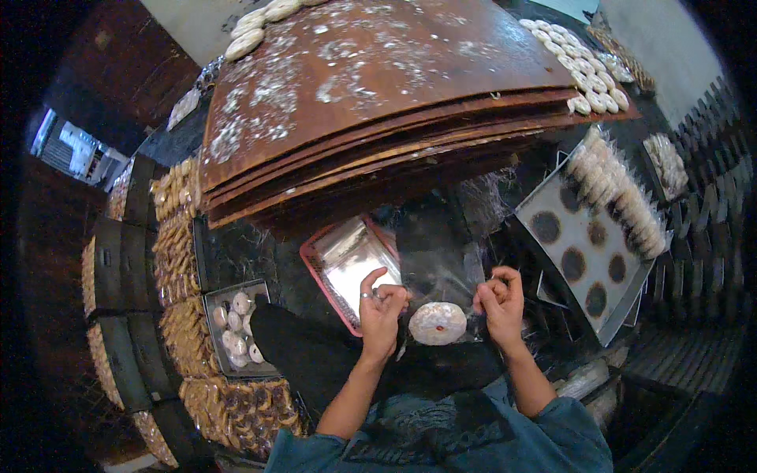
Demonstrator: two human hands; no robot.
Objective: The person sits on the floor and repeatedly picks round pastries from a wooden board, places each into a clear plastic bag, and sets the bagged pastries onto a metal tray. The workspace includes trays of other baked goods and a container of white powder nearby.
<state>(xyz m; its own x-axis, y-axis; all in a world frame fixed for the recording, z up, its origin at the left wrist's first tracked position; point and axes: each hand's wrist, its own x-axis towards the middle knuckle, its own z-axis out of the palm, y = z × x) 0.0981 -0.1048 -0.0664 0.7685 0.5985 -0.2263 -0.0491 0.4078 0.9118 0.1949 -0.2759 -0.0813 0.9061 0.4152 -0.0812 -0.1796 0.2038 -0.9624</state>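
Note:
A round, white, floury pastry (438, 324) with a small red dot at its centre lies between my hands, close to my body. My left hand (382, 311) is pinched at the pastry's left, its fingertips on the edge of a clear plastic sheet (441, 272). At the right, my right hand (501, 306) has thumb and fingers pressed together on the sheet's other side. The film stretches just beyond the pastry, and its outline is hard to make out. Beside my left hand stands a pink-rimmed basket (310, 254) holding shiny clear sheets.
Floured brown boards (378, 71) are stacked ahead, with white pastries (583, 67) at the far right. A metal tray (564, 236) with dark round marks holds wrapped pastries (615, 189). At left are a small tray of white pastries (234, 331) and trays of packed brown pastries (185, 331).

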